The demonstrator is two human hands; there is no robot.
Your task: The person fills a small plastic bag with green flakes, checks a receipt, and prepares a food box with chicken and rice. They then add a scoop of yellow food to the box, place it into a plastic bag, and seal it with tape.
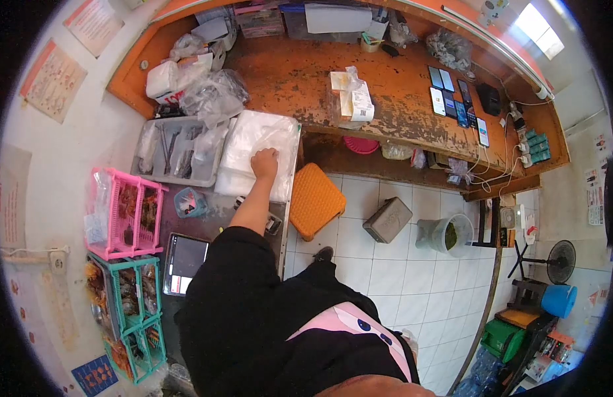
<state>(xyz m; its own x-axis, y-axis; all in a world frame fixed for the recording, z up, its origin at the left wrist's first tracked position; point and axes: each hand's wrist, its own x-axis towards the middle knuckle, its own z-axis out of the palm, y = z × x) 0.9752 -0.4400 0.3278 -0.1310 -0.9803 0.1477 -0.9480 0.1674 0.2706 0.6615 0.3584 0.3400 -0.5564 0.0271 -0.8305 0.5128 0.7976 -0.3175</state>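
Observation:
My left hand (265,163) rests on a thick stack of clear plastic bags (245,147) at the corner of the grey side table. Its fingers are curled, and whether they pinch a bag is too small to make out. Just left of the stack sits a grey plastic tray (214,173) holding dark utensils and plastic bags. Below the forearm lie small dark items (273,223) near the table edge. My right hand is out of sight on the far side of my body.
An orange stool (316,202), a grey box (388,220) and a translucent bucket (457,235) stand on the tiled floor. Pink (124,250) and green baskets (132,324) line the left wall, beside a tablet (186,264). Several phones (445,101) lie on the wooden counter (286,79).

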